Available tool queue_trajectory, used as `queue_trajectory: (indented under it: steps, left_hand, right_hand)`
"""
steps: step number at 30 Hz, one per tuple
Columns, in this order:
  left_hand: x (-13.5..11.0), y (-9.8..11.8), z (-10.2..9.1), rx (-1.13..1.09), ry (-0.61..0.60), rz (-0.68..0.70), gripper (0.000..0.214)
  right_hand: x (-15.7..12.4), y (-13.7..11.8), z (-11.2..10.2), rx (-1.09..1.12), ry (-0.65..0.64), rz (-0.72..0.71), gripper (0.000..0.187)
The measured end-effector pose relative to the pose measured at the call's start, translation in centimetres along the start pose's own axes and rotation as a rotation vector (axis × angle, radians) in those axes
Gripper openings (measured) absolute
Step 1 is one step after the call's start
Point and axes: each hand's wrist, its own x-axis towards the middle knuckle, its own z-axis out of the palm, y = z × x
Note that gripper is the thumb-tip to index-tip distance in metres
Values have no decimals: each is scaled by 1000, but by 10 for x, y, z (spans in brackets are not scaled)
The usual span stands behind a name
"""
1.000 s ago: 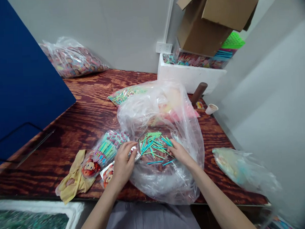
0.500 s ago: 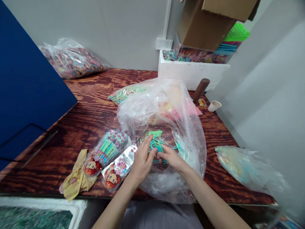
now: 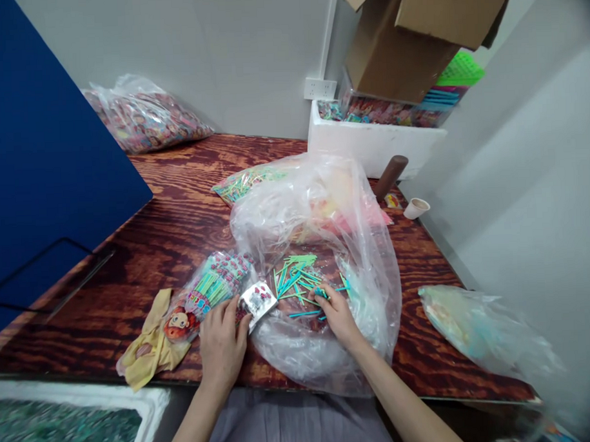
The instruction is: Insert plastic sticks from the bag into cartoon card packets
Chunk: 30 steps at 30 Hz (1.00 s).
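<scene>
Lying toward the left, a yellow cloth (image 3: 156, 338) is beside a stick-filled packet (image 3: 210, 291). Next, the left hand (image 3: 222, 343) lies over a silver packet (image 3: 259, 299); whether it grips cannot be told. Farther right, loose green and blue sticks (image 3: 297, 282) lie piled, a clear plastic bag (image 3: 324, 368) around them. At their right side, the right hand (image 3: 337, 315) pinches a small bunch (image 3: 320, 293).
</scene>
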Motion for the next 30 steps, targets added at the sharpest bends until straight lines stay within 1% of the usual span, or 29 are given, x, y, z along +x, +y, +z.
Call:
queue_trajectory:
  steps: [4, 7, 10, 14, 17, 22, 25, 28, 30]
  left_hand:
    - [-1, -1, 1, -19, 50, -27, 36]
    - [-3, -3, 1, -93, 69, -40, 24]
    - [-5, -5, 0, -200, 55, -48, 14]
    - [-3, -5, -3, -272, 40, -56, 17]
    - [-1, -7, -4, -275, 43, -43, 21]
    - [0, -16, -3, -255, 36, -8, 26]
    - [4, -21, -5, -291, 26, -4, 32]
    - [9, -21, -12, -397, 12, -53, 32]
    - [14, -19, -20, -497, 22, -140, 30]
  right_hand:
    - [-4, 0, 2, 63, 0, 8, 16]
    - [-6, 7, 5, 107, 12, 36, 16]
    - [-6, 13, 6, 143, 25, 56, 19]
    - [-7, 14, 6, 147, 41, 54, 20]
    - [-7, 13, 6, 134, 45, 42, 19]
    - [-7, 13, 5, 126, 41, 39, 20]
    - [-7, 14, 5, 133, 40, 41, 20]
    - [-7, 14, 5, 131, 47, 43, 19]
    - [-7, 12, 5, 138, 47, 56, 19]
